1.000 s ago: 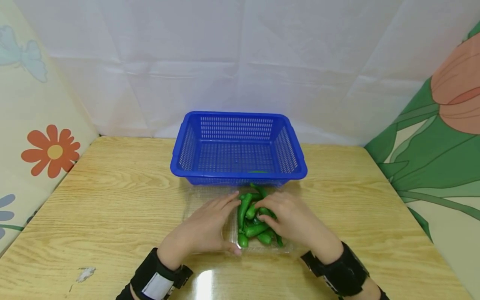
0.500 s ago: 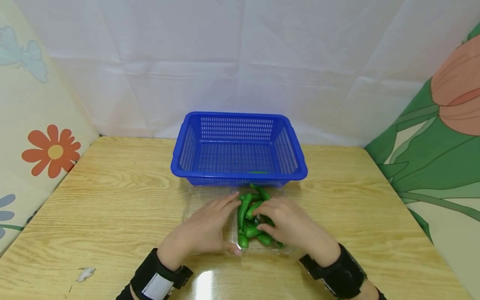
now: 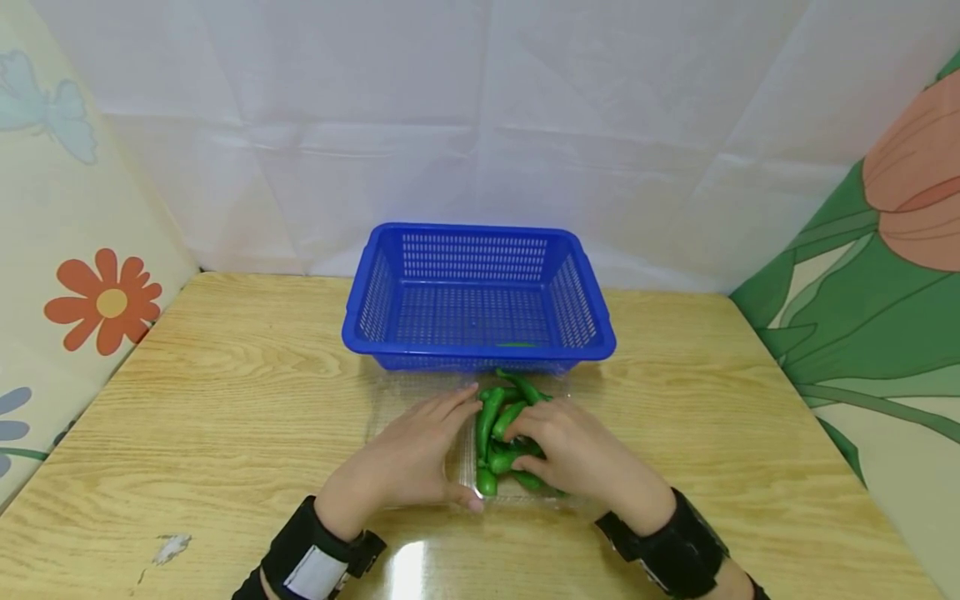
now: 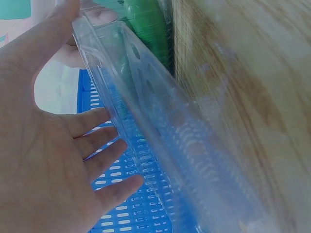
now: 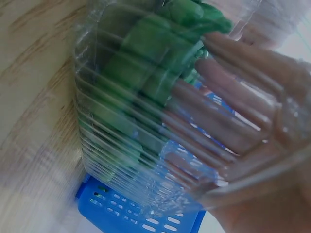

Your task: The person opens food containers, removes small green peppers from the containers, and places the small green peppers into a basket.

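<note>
Green chili peppers [image 3: 487, 425] lie heaped in a clear plastic box [image 3: 525, 502] with its lid folded out to the left. My right hand [image 3: 573, 442] reaches into the box, fingers and thumb curled round peppers in the heap; its fingertips are partly hidden among them. Through the box wall in the right wrist view, the right fingers [image 5: 214, 111] show against the peppers [image 5: 131, 73]. My left hand [image 3: 405, 454] lies spread over the box's left side. The left wrist view shows its fingers [image 4: 104, 155] straight, fingertips right at the clear plastic edge [image 4: 160, 145].
Directly behind the box stands a blue perforated basket [image 3: 480, 352], with a green piece [image 3: 517, 345] showing inside near its front wall. Both stand on a wood-grain table [image 3: 247, 400]. A white sheet [image 3: 480, 125] hangs at the back, and patterned panels flank both sides.
My right hand has shifted slightly left and down over the heap. Peppers under it have moved, and the one at the back lies at a different angle. My left hand has stayed put.
</note>
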Demonstrator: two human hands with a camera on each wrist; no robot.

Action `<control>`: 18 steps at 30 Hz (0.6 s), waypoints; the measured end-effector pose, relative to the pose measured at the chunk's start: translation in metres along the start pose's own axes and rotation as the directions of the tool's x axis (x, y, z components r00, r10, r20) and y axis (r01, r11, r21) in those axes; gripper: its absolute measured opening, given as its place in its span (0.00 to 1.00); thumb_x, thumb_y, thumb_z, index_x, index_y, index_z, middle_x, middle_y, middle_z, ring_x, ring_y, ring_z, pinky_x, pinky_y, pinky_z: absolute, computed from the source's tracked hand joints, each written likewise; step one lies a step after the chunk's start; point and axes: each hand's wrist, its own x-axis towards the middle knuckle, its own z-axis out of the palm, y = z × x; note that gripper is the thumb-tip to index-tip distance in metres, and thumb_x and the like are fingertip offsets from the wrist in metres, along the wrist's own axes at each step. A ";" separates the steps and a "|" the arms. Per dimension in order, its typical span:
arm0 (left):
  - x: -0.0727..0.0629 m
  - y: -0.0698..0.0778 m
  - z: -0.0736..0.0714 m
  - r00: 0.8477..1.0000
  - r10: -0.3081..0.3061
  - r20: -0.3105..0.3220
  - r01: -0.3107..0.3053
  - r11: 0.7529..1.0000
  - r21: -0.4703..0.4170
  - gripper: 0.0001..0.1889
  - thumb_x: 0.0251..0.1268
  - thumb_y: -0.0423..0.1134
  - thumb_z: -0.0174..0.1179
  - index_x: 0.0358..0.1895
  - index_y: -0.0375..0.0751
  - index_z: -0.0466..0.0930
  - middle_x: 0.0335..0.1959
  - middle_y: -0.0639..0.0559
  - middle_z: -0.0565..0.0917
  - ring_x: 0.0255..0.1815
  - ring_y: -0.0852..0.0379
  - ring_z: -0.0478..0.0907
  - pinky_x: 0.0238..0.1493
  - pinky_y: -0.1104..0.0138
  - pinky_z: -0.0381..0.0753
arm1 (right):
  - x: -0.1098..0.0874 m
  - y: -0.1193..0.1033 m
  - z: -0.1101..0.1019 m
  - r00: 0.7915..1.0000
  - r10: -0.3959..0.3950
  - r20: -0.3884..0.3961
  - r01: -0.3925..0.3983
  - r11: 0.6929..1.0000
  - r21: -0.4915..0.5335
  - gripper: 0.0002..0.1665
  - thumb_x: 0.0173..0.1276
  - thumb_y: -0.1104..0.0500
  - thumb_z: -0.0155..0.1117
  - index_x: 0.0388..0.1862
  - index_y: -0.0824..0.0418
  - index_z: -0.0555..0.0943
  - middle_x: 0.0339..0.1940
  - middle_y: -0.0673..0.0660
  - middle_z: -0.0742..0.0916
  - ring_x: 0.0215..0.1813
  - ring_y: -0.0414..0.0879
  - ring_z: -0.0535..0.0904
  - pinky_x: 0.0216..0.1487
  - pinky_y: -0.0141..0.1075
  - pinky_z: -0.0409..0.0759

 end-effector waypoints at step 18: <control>0.001 -0.001 0.001 1.000 0.016 -0.010 -0.016 1.000 0.004 0.62 0.41 0.68 0.72 0.77 0.37 0.56 0.80 0.46 0.50 0.78 0.44 0.50 0.77 0.51 0.52 | 0.000 -0.001 0.005 1.000 -0.006 0.026 0.007 1.000 -0.016 0.15 0.53 0.57 0.80 0.39 0.58 0.86 0.36 0.49 0.87 0.42 0.44 0.82 0.48 0.44 0.81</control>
